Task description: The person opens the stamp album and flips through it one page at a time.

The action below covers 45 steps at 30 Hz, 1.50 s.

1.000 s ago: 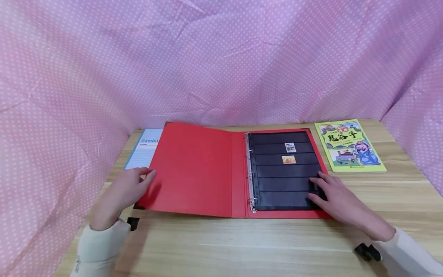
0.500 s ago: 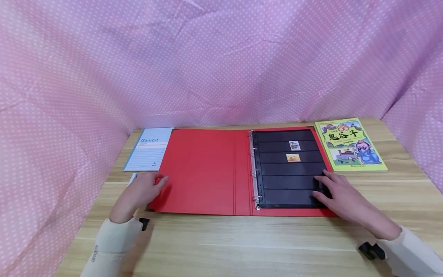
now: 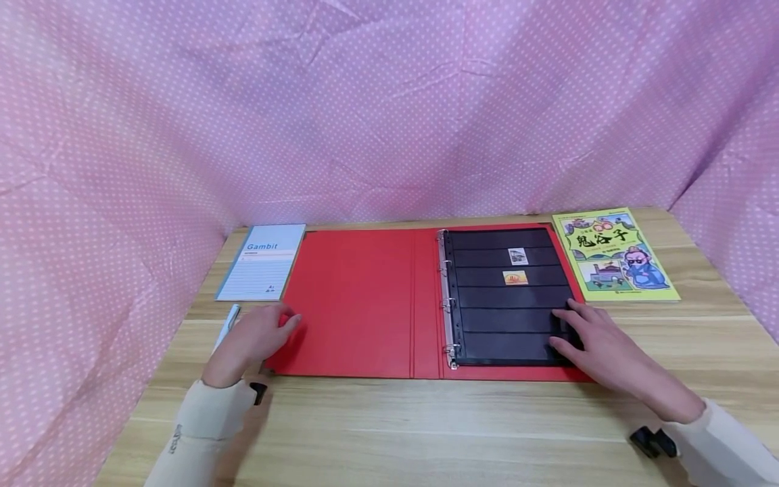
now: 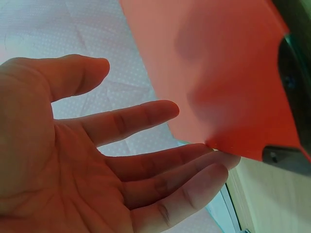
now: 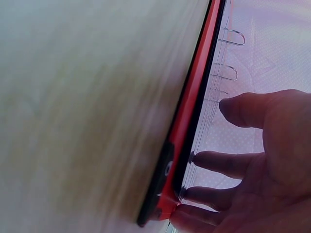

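A red ring binder (image 3: pixel 353 304) lies spread flat on the wooden table. Metal rings (image 3: pixel 447 304) hold a black stamp page (image 3: pixel 511 318) on its right side. Two small stamps sit in the page's strips, a grey-white stamp (image 3: pixel 517 256) above an orange stamp (image 3: pixel 515 278). My left hand (image 3: pixel 258 335) is at the left cover's outer edge, fingers loosely extended; in the left wrist view its fingertips (image 4: pixel 214 155) meet that edge, the thumb apart. My right hand (image 3: pixel 599 348) rests fingertips on the page's lower right edge, fingers spread and slightly bent.
A blue-white notebook (image 3: pixel 262 264) marked Gambit lies at the back left. Below it is a pale pen-like stick (image 3: pixel 228 325), partly behind my left hand. A yellow comic-covered book (image 3: pixel 617 257) lies at the back right. A pink dotted cloth (image 3: pixel 389 122) hangs behind the table.
The binder's left cover has come down flat, uncovering the notebook and the pale stick. My left hand followed it rightward and down. The binder and right hand shifted slightly right.
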### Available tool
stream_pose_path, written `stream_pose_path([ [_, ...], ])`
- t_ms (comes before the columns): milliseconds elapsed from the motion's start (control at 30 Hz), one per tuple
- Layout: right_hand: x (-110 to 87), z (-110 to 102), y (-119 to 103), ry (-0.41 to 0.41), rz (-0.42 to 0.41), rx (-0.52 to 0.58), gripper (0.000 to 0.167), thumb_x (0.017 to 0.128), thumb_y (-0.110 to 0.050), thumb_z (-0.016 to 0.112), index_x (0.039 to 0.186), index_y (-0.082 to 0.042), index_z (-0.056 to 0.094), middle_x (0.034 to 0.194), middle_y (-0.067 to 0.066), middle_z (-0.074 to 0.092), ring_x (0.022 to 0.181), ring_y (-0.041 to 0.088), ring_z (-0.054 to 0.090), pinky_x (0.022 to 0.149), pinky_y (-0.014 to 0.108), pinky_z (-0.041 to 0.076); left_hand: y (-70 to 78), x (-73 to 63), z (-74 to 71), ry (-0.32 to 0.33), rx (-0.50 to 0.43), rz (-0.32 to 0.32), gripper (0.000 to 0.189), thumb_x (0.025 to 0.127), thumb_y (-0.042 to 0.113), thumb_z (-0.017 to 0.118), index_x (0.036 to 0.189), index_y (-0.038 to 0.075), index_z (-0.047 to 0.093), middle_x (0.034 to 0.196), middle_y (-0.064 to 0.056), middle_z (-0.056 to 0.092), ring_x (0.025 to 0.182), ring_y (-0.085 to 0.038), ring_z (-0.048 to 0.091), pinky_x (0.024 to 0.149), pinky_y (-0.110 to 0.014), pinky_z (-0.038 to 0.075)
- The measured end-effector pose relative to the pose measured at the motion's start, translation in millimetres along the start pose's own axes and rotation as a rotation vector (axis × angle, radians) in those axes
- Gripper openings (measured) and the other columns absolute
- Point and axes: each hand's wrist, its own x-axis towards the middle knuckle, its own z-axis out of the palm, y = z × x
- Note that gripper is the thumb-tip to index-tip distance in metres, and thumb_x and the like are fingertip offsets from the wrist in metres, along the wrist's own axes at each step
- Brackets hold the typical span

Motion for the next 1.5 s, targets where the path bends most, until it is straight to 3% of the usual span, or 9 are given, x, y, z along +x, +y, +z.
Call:
stream_pose_path([
  [267, -0.6, -1, 0, -0.003, 0.028, 0.009, 0.061, 0.089, -0.037, 0.063, 0.130, 0.007, 0.049, 0.137, 0.036, 0.030, 0.122, 0.052, 0.029, 0.095, 0.066, 0.030, 4.2, 3.1, 5.7, -0.028, 0.047, 0.018, 0.042, 0.091, 0.030, 0.062, 0.118, -0.002, 0.059, 0.098, -0.011, 0.062, 0.077, -0.022, 0.055, 0.070, -0.040, 0.050],
  [500, -2.2, -2, -1, -0.001, 0.089, -0.011, 0.067, 0.090, -0.041, 0.061, 0.129, 0.011, 0.047, 0.132, 0.039, 0.033, 0.117, 0.052, 0.031, 0.093, 0.067, 0.031, 18.9, 1.2, 14.6, -0.060, 0.161, -0.002, 0.051, 0.078, 0.036, 0.076, 0.104, -0.002, 0.057, 0.077, -0.010, 0.053, 0.071, -0.024, 0.053, 0.061, -0.035, 0.049],
  [633, -2.2, -2, -2, 0.003, 0.097, -0.009, 0.067, 0.091, -0.042, 0.060, 0.130, 0.011, 0.047, 0.133, 0.039, 0.034, 0.116, 0.051, 0.032, 0.093, 0.066, 0.031, 29.3, -2.9, 20.8, -0.084, 0.269, -0.008, 0.067, 0.071, 0.040, 0.081, 0.108, -0.006, 0.049, 0.089, -0.019, 0.051, 0.085, -0.032, 0.050, 0.068, -0.040, 0.053],
  [767, -2.7, -4, -4, 0.026, 0.086, 0.012, 0.063, 0.092, -0.039, 0.059, 0.130, 0.010, 0.046, 0.132, 0.037, 0.036, 0.116, 0.051, 0.033, 0.092, 0.066, 0.031, 34.6, -4.9, 24.9, -0.098, 0.330, -0.002, 0.068, 0.070, 0.041, 0.082, 0.106, -0.006, 0.047, 0.093, -0.023, 0.049, 0.090, -0.035, 0.049, 0.074, -0.043, 0.052],
  [1267, -7.4, -18, -25, 0.133, 0.044, 0.039, 0.057, 0.093, -0.032, 0.059, 0.130, 0.009, 0.048, 0.137, 0.038, 0.031, 0.121, 0.056, 0.031, 0.093, 0.068, 0.028, 34.5, -4.5, 26.7, -0.116, 0.277, -0.025, 0.068, 0.068, 0.034, 0.085, 0.108, -0.006, 0.048, 0.089, -0.019, 0.047, 0.088, -0.032, 0.049, 0.063, -0.038, 0.054],
  [1500, -8.8, -22, -36, 0.206, -0.035, 0.065, 0.049, 0.094, -0.031, 0.057, 0.129, 0.003, 0.052, 0.140, 0.032, 0.033, 0.122, 0.053, 0.033, 0.092, 0.067, 0.030, 35.9, -3.9, 26.8, -0.116, 0.269, -0.028, 0.069, 0.066, 0.034, 0.086, 0.109, -0.006, 0.048, 0.089, -0.019, 0.047, 0.089, -0.032, 0.049, 0.061, -0.037, 0.054],
])
